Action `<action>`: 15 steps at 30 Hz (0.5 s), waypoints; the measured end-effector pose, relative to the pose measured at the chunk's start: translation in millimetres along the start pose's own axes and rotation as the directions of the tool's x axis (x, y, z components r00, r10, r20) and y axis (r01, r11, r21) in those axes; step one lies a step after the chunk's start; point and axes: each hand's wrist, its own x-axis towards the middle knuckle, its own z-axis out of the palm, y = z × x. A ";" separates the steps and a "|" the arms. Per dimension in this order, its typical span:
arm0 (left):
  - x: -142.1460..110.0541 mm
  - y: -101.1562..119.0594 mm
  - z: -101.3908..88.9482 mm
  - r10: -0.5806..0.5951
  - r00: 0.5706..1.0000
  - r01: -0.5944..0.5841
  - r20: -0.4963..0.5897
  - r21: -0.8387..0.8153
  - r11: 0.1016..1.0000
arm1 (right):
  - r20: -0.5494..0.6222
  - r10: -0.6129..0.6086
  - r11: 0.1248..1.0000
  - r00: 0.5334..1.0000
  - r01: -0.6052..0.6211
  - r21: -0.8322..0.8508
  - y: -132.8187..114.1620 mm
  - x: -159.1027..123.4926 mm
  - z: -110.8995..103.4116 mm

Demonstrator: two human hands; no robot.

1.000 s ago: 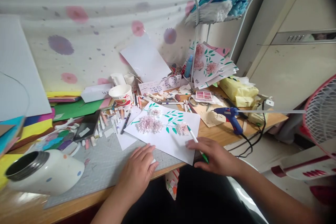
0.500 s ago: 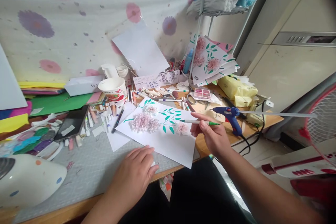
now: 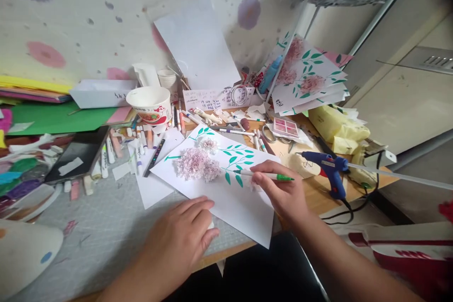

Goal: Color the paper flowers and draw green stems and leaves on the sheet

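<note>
A white sheet [image 3: 230,198] with painted green leaves and pink paper flowers [image 3: 196,166] lies on the grey cutting mat [image 3: 106,231]. My left hand [image 3: 180,238] lies flat on the sheet's near corner, fingers stretched out. My right hand [image 3: 281,191] pinches a white marker with a green end [image 3: 269,176], held level, its tip at the green leaves near the sheet's middle. The hand covers the small pink flower at the sheet's right side.
A blue glue gun [image 3: 331,167] with a black cord lies right of the sheet. Several markers, a paper bowl [image 3: 149,104], a phone [image 3: 76,155] and coloured papers crowd the left and back. Finished flower sheets [image 3: 307,78] lean at the back right.
My right hand lifted from the sheet's right edge, turned the marker level, and brought its tip to the green leaves. My left hand stayed put. The view dropped closer to the desk.
</note>
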 end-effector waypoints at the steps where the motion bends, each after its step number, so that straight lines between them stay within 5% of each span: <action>1: 0.1 -1.4 -0.1 -0.005 1.000 0.005 -0.005 -0.014 1.000 | 0.003 -0.009 1.000 1.000 0.009 -0.022 -2.0 3.7 4.5; 6: -2.3 -7.2 0.8 -0.008 1.000 0.007 -0.012 -0.075 0.997 | -0.056 -0.069 0.997 0.996 0.067 -0.033 3.9 12.8 14.6; 10: -11.4 -4.8 9.6 -0.043 0.998 0.037 -0.054 -0.116 0.993 | -0.167 -0.032 0.999 0.985 0.039 0.036 19.6 3.4 -2.7; 15: -26.2 5.0 27.5 -0.133 0.986 0.105 -0.104 -0.240 0.965 | 0.102 -0.042 0.982 0.994 0.060 -0.180 13.6 -24.0 -24.0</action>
